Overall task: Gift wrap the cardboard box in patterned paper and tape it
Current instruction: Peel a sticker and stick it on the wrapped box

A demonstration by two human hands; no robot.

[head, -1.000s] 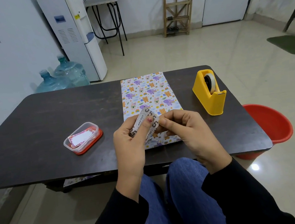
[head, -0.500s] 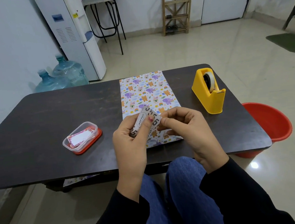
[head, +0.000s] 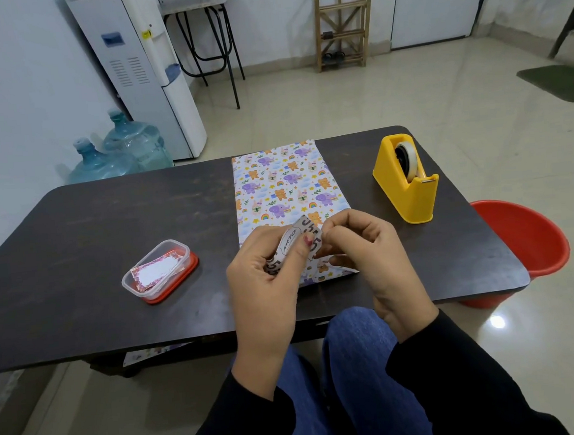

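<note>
Centrally, above the near edge of the table, both hands are brought together on one small printed strip bearing the word "METO" and large numerals. The left hand grips the strip from below, its thumb lying across the printed face. The right hand pinches the strip's right end with curled fingertips. The strip is held clear of the table surface, in front of the near end of the wrapped box.

The wrapped box lies flat at the middle of the table, reaching from the far edge towards the near edge. It is covered in white paper printed with elephants, bears and rainbows. Its near end is partly hidden behind the hands.

A yellow tape dispenser with a roll mounted stands near the far right corner, apart from the box. A clear plastic container on a red lid sits left of the box, towards the near edge, with patterned cards inside. A red bucket stands on the floor beside the right edge of the table.
</note>
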